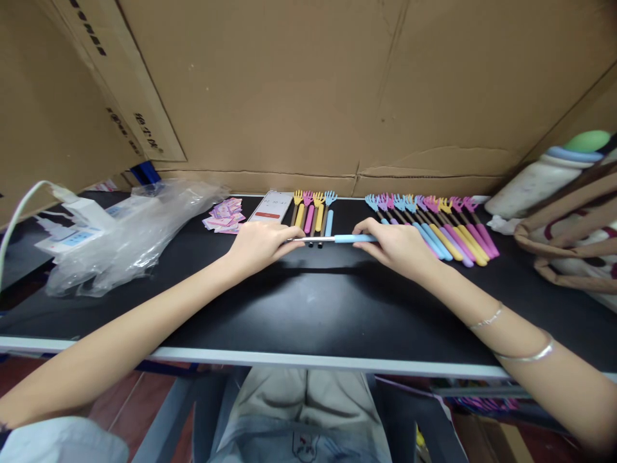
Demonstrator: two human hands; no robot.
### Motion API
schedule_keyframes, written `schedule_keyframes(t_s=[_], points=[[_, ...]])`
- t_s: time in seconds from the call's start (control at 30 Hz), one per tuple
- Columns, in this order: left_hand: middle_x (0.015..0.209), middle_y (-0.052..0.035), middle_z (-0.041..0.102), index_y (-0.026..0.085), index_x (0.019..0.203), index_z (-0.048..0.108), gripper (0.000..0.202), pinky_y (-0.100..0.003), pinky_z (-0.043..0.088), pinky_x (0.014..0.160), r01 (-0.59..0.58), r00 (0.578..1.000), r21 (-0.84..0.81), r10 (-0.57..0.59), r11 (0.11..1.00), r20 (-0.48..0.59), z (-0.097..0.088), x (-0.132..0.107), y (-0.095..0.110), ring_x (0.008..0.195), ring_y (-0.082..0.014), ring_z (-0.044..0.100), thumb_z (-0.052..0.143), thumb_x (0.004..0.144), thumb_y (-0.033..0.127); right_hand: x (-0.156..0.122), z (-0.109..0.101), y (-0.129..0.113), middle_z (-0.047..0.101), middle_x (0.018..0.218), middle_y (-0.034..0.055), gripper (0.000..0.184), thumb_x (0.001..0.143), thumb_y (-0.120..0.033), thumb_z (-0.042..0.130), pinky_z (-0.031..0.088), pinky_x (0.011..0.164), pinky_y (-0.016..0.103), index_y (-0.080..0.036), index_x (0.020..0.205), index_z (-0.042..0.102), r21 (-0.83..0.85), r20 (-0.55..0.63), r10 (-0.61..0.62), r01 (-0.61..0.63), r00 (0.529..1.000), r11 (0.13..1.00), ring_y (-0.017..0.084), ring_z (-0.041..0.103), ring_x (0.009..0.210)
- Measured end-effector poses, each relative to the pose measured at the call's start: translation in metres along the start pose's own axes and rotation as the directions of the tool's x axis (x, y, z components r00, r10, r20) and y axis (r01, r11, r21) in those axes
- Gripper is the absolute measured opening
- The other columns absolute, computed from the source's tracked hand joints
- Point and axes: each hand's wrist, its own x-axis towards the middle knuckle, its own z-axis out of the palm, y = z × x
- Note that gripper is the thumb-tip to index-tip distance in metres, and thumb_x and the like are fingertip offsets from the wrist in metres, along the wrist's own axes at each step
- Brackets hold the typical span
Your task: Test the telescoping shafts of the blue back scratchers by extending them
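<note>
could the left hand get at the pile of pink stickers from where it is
Probably yes. The left hand sits just near of the pink stickers, with bare black table between them and nothing standing in the way. But it grips one end of the blue-handled scratcher, which the right hand also holds.

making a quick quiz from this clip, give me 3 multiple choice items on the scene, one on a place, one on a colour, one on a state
1. Where does the phone lie?
A. between the pink labels and the small group of scratchers
B. on the plastic bag
C. right of the big row

2. What colour is the handle of the held scratcher?
A. yellow
B. blue
C. pink

3. How is the held scratcher's metal rod?
A. pulled out between the left hand and right hand
B. bent in two
C. lying untouched on the table

Key: 1 A, it sits between them; 2 B, a blue grip shows at the right hand; 3 A, a bare rod spans both hands.
</note>
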Motion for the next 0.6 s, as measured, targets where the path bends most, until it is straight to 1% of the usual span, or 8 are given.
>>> schedule_keyframes(t_s=[0.07, 0.13, 0.23, 0.3, 0.37, 0.47, 0.53, 0.6], points=[[0.07, 0.0003, 0.068, 0.028, 0.09, 0.069, 0.035, -0.024, 0.023, 0.046, -0.027, 0.999, 0.006, 0.027, 1.0, -0.031, 0.0002, -0.0001, -0.0012, 0.063, -0.0122, 0.061, 0.041, 0.091, 0.049, -0.0002, 0.0016, 0.0004, 0.062, 0.065, -0.0001, 0.033, 0.092, -0.049, 0.037, 0.029, 0.052, 0.024, -0.022, 0.097, 0.055, 0.025, 0.007, 0.006, -0.007, 1.0, 1.0, 0.015, 0.056, 0.055], [0.069, -0.0003, 0.068, 0.028, 0.092, 0.069, 0.035, -0.025, 0.024, 0.047, -0.052, 0.997, 0.019, 0.053, 0.998, -0.057, 0.0008, -0.0005, -0.0028, 0.065, -0.0124, 0.06, 0.041, 0.092, 0.048, 0.0, 0.0028, 0.0008, 0.061, 0.063, -0.001, 0.031, 0.092, -0.048, 0.038, 0.029, 0.052, 0.024, -0.022, 0.096, 0.054, 0.078, 0.04, 0.022, -0.025, 0.999, 0.997, 0.014, 0.054, 0.052], [0.066, -0.0004, 0.067, 0.029, 0.094, 0.07, 0.034, -0.026, 0.025, 0.048, -0.094, 0.991, 0.04, 0.097, 0.995, -0.087, 0.0019, -0.0012, -0.0048, 0.066, -0.0129, 0.058, 0.041, 0.092, 0.046, 0.0009, 0.0038, 0.0021, 0.06, 0.063, -0.0026, 0.026, 0.091, -0.046, 0.042, 0.029, 0.052, 0.023, -0.023, 0.094, 0.054, 0.201, 0.113, 0.03, -0.053, 0.993, 0.978, 0.013, 0.053, 0.052], [0.064, 0.0, 0.067, 0.029, 0.094, 0.071, 0.033, -0.026, 0.026, 0.049, -0.118, 0.987, 0.052, 0.123, 0.992, -0.101, 0.0023, -0.0015, -0.005, 0.066, -0.013, 0.057, 0.042, 0.092, 0.045, 0.0016, 0.0039, 0.0037, 0.061, 0.066, -0.0027, 0.023, 0.09, -0.044, 0.043, 0.031, 0.054, 0.022, -0.023, 0.092, 0.053, 0.306, 0.163, 0.016, -0.067, 0.986, 0.95, 0.012, 0.054, 0.055], [0.063, 0.0002, 0.066, 0.029, 0.094, 0.071, 0.032, -0.026, 0.027, 0.05, -0.136, 0.982, 0.077, 0.145, 0.988, -0.12, 0.0017, -0.0016, -0.0044, 0.065, -0.0128, 0.056, 0.043, 0.092, 0.044, 0.0022, 0.0034, 0.0055, 0.062, 0.068, -0.0027, 0.023, 0.091, -0.043, 0.043, 0.032, 0.054, 0.021, -0.023, 0.093, 0.053, 0.418, 0.232, -0.01, -0.091, 0.973, 0.904, 0.011, 0.053, 0.054], [0.061, 0.0006, 0.064, 0.029, 0.093, 0.071, 0.031, -0.026, 0.027, 0.05, -0.175, 0.969, 0.127, 0.193, 0.976, -0.152, -0.0008, -0.0017, -0.0024, 0.065, -0.0125, 0.054, 0.043, 0.093, 0.043, 0.0022, 0.0016, 0.0071, 0.057, 0.063, -0.0039, 0.027, 0.091, -0.043, 0.04, 0.035, 0.053, 0.021, -0.02, 0.095, 0.053, 0.571, 0.354, -0.071, -0.155, 0.933, 0.806, 0.008, 0.049, 0.046], [0.059, 0.0006, 0.063, 0.029, 0.092, 0.071, 0.031, -0.026, 0.026, 0.05, -0.199, 0.964, 0.151, 0.221, 0.968, -0.15, -0.0026, -0.0015, -0.0012, 0.064, -0.0125, 0.053, 0.043, 0.093, 0.043, 0.0019, 0.0005, 0.007, 0.051, 0.059, -0.005, 0.031, 0.092, -0.045, 0.038, 0.035, 0.052, 0.021, -0.018, 0.095, 0.054, 0.648, 0.416, -0.119, -0.203, 0.901, 0.734, 0.007, 0.046, 0.043], [0.058, 0.0001, 0.062, 0.029, 0.091, 0.071, 0.032, -0.027, 0.026, 0.05, -0.209, 0.964, 0.162, 0.231, 0.964, -0.13, -0.0034, -0.0013, -0.0009, 0.064, -0.0128, 0.052, 0.042, 0.093, 0.043, 0.0017, 0.0, 0.0061, 0.047, 0.057, -0.0054, 0.034, 0.092, -0.045, 0.036, 0.036, 0.051, 0.021, -0.016, 0.094, 0.055, 0.691, 0.456, -0.155, -0.239, 0.876, 0.682, 0.007, 0.045, 0.042]])
